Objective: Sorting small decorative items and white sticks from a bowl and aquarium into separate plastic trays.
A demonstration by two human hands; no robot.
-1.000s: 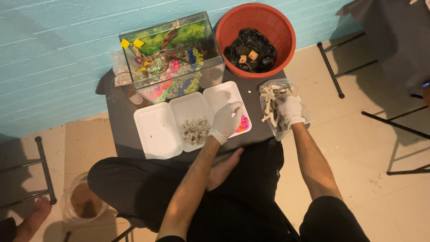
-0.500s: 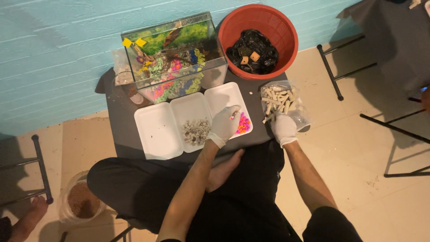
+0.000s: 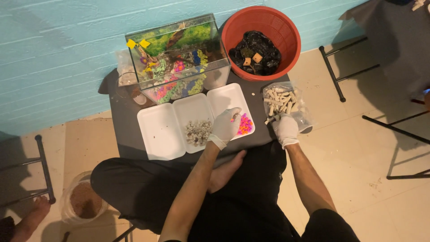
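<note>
left hand (image 3: 225,127) pinches a pebble over the pink gravel (image 3: 244,124) at its 3 o'clock; right hand (image 3: 285,128) grips a white stick (image 3: 270,119).

The glass tank (image 3: 179,58) and red basket (image 3: 261,42) are blocking the desk's (image 3: 123,121) far edge. Bare desk is lying open left of the white tray (image 3: 161,132) and between tray and clear bag (image 3: 286,105).
</note>
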